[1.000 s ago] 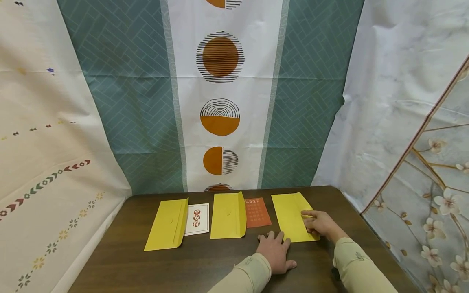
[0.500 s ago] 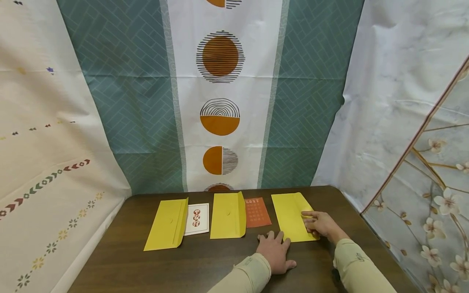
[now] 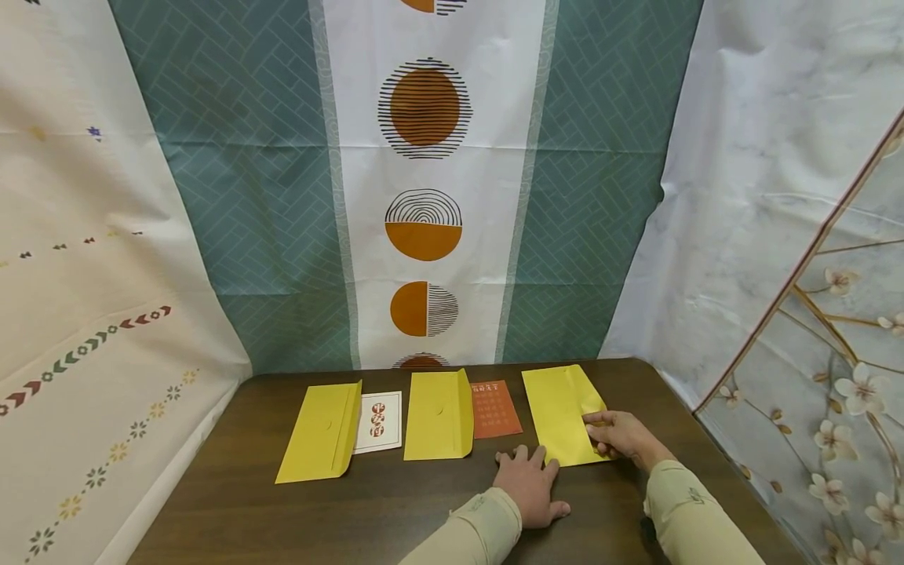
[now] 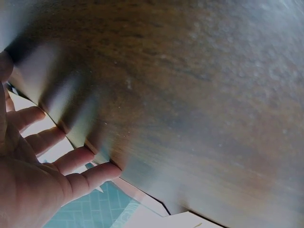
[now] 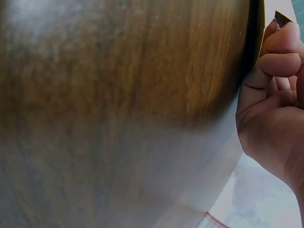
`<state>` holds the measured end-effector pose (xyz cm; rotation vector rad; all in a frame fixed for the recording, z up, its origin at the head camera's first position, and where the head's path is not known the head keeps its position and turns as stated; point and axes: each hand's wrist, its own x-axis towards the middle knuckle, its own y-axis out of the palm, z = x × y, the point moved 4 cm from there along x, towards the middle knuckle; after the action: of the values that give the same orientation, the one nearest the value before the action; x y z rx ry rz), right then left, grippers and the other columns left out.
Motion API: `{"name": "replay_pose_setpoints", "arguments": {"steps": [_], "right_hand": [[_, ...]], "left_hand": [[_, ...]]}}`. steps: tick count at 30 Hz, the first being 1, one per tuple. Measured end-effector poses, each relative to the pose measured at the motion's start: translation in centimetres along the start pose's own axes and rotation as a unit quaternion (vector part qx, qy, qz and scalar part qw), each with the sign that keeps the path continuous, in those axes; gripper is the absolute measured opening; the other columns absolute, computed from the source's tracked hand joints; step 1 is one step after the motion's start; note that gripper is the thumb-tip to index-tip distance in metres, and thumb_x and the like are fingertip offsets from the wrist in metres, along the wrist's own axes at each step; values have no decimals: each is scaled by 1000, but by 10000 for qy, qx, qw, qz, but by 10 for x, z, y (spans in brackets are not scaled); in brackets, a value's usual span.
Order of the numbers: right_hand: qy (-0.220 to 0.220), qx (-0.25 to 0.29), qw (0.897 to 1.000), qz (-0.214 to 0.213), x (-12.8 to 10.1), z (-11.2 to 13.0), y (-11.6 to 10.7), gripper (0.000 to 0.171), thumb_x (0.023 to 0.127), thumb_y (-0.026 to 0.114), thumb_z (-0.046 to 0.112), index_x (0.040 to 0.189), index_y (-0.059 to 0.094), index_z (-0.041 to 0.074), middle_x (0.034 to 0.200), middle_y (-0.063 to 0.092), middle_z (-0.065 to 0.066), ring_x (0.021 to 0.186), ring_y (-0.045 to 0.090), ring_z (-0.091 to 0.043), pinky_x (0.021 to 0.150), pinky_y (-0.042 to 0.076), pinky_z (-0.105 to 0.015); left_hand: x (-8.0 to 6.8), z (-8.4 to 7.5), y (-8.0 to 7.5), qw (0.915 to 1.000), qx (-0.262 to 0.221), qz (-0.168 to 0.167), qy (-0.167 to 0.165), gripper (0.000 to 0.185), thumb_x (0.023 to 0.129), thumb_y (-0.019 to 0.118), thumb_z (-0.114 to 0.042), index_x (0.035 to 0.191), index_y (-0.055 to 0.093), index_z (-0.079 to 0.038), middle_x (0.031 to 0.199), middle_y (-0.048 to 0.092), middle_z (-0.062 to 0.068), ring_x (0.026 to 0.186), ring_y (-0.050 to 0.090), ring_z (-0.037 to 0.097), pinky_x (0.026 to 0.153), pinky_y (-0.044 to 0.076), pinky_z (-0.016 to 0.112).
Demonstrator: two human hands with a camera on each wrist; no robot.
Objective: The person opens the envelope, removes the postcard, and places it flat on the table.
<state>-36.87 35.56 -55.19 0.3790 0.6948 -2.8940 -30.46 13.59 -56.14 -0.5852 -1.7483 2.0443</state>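
At the right of the table in the head view lies a yellow envelope (image 3: 558,416). My right hand (image 3: 625,438) pinches its right edge, with the thumb and fingers curled there; the paper is slightly lifted and bent by the fingertips. In the right wrist view the curled right hand (image 5: 275,90) is beside a thin yellow edge (image 5: 261,33). My left hand (image 3: 530,490) rests on the table with spread fingers, the fingertips near the envelope's lower left corner. The left wrist view shows those fingers (image 4: 78,159) straight on the wood.
A middle yellow envelope (image 3: 434,416) has a red card (image 3: 497,410) beside it. Farther left, another yellow envelope (image 3: 318,431) partly overlaps a white card (image 3: 379,424) with red print. All lie on the dark wooden table (image 3: 353,518), with patterned cloths (image 3: 424,173) hanging behind.
My right fingers have curled in at the right envelope's edge and now pinch it; its far edge has risen a little. The left hand stays in place.
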Motion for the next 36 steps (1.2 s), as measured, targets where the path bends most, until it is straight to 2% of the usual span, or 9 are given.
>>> {"name": "replay_pose_setpoints", "arguments": {"steps": [5, 11, 20, 25, 30, 36], "right_hand": [[50, 39, 9999, -91, 0, -3, -1, 48, 107, 67, 19, 147, 57, -4, 78, 62, -1, 64, 56, -11, 56, 47, -22], [162, 213, 9994, -199, 2, -6, -2, 47, 106, 69, 21, 144, 59, -4, 71, 59, 2, 63, 55, -10, 56, 46, -23], [340, 423, 9978, -372, 3, -7, 1, 31, 106, 69, 19, 127, 68, -3, 69, 60, 3, 63, 57, -8, 58, 47, -23], [267, 208, 9992, -199, 4, -6, 2, 37, 108, 64, 20, 136, 66, -5, 70, 60, 3, 66, 58, -9, 61, 48, -23], [246, -74, 9997, -14, 4, -6, 2, 40, 110, 60, 21, 143, 64, -2, 69, 59, 3, 64, 54, -10, 60, 45, -24], [173, -168, 9994, -231, 4, -6, 1, 39, 109, 62, 20, 142, 67, -1, 66, 56, 2, 60, 49, -12, 57, 42, -26]], "left_hand": [[-1, 0, -1, 10000, -3, 14, 25, 66, 96, 48, -84, 150, 52, -46, 161, 50, -13, 138, 54, 25, 103, 53, 59], [-1, 0, -1, 10000, -50, 10, 35, 66, 95, 49, -84, 150, 52, -47, 161, 49, -13, 138, 54, 25, 103, 53, 59], [-1, 0, -1, 10000, -4, 7, 7, 66, 95, 48, -84, 150, 51, -47, 160, 49, -14, 137, 54, 24, 102, 53, 59], [-1, 1, 1, 10000, -42, 8, 18, 66, 96, 48, -84, 150, 51, -47, 159, 49, -13, 137, 54, 25, 103, 53, 60], [-4, 2, -1, 9998, -182, 109, 68, 67, 97, 48, -82, 153, 51, -45, 163, 48, -11, 140, 53, 26, 106, 52, 61], [-9, 3, -9, 9995, -250, 157, 99, 68, 98, 49, -80, 155, 50, -43, 165, 47, -10, 142, 53, 29, 108, 51, 62]]}}
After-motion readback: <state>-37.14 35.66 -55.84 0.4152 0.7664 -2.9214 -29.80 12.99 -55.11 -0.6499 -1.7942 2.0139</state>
